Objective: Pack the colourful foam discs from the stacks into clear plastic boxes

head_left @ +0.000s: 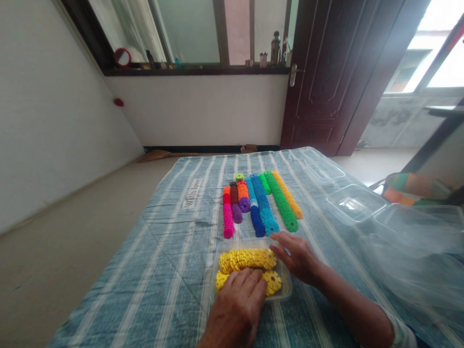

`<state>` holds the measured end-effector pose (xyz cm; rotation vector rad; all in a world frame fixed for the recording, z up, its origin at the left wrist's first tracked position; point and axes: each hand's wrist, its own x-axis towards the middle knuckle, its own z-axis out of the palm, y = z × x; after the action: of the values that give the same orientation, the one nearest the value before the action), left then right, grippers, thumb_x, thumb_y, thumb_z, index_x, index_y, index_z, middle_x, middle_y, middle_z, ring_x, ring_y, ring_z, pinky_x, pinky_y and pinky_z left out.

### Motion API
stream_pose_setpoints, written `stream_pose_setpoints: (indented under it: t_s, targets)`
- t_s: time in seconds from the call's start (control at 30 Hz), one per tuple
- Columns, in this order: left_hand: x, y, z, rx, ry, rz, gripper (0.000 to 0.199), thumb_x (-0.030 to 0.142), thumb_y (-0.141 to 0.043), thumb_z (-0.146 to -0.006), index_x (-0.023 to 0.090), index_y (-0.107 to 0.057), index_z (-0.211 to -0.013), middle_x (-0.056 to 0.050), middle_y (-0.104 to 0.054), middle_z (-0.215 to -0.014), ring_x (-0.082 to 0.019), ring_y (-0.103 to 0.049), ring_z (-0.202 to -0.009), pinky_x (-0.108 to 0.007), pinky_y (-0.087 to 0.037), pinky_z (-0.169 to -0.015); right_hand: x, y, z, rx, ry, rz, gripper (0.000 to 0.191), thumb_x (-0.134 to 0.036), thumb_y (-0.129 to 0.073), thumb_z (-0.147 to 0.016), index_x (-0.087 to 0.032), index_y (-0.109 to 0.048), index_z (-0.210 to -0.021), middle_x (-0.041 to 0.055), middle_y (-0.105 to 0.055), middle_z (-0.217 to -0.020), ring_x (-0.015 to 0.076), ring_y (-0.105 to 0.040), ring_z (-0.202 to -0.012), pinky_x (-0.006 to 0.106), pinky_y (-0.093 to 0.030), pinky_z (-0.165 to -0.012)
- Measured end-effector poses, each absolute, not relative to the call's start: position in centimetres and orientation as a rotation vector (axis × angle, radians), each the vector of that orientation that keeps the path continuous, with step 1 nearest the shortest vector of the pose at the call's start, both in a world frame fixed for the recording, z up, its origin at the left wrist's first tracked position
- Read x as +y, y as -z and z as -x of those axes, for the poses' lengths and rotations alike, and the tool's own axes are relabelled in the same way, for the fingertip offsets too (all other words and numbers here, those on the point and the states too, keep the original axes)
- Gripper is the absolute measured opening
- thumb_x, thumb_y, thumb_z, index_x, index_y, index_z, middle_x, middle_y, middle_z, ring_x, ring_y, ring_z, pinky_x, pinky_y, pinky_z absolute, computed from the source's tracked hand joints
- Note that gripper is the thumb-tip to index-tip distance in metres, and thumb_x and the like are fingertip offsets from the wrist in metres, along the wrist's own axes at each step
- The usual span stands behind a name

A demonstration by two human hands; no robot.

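Observation:
A clear plastic container (287, 289) holds two rows of yellow notched discs, both lying sideways. My left hand (239, 297) reaches in from the front, its fingers close together and curled over the near row of yellow discs (272, 282). The middle of that row is hidden under the hand. Behind it, the far row of yellow discs (246, 260) lies across the container. My right hand (297, 255) is at the far right corner of the container, fingers apart and close to the right end of the far row; whether they touch it, I cannot tell.
Beyond the container lie coloured disc rows, including a pink row (228, 220), a blue row (263, 198), a green row (284, 208) and an orange-yellow row (288, 195). Clear plastic boxes (357, 203) and transparent plastic (416, 256) rest on the right of the striped cloth (174, 251).

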<state>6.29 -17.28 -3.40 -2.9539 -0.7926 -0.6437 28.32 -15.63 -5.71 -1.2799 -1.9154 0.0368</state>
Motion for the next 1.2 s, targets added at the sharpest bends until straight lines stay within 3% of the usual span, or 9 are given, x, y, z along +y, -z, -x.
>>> stream_pose_setpoints:
  t_s: [0.8, 1.2]
  targets:
    - [-17.35, 3.28, -6.55, -0.785, 0.705, 2.94, 0.031, 0.007, -0.047, -0.081, 0.017, -0.061, -0.107, -0.009, -0.071, -0.106, -0.026, -0.066, -0.094, -0.045, -0.058, -0.082, -15.69, 5.51, -28.36, -1.924, -0.046, 1.279, 0.026, -0.033, -0.044, -0.098, -0.017, -0.063, -0.105, 0.0086, -0.071, -0.089, 0.0197, -0.068, -0.08, 0.03, -0.054, -0.072]
    - [-16.72, 3.95, -5.97, -0.706, 0.699, 2.888, 0.034, 0.009, -0.048, -0.082, 0.016, -0.06, -0.113, -0.011, -0.069, -0.115, -0.028, -0.067, -0.101, -0.045, -0.059, -0.084, -15.48, 5.67, -28.25, -1.92, -0.057, 1.28, 0.031, -0.036, -0.041, -0.099, -0.016, -0.064, -0.104, 0.0086, -0.07, -0.087, 0.0201, -0.067, -0.079, 0.03, -0.051, -0.071]
